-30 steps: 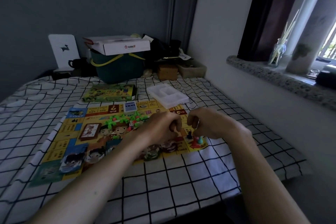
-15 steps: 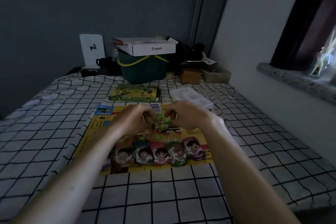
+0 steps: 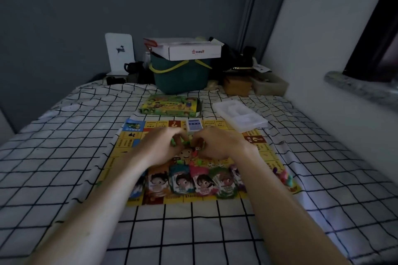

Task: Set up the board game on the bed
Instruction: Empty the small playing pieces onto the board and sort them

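Bed (image 3: 64, 157), black-and-white grid sheet: bears all items.
Yellow paper game board (image 3: 120, 146), unfolded flat at centre: done.
Left hand (image 3: 159, 146), mid-board: fingers curled round small green plastic pieces (image 3: 173, 141).
Row of illustrated character cards (image 3: 189, 180), near edge of board: laid out.
Blue card deck (image 3: 193, 128), far edge of board: placed.
Right hand (image 3: 217, 145): fingers curled, pinching among the same pieces; sorting judged unfinished.
Coloured pawns (image 3: 284, 176), board's near right corner: placed.
Green-yellow game box (image 3: 170, 106) and clear plastic insert tray (image 3: 239, 116), far side: apparently emptied.
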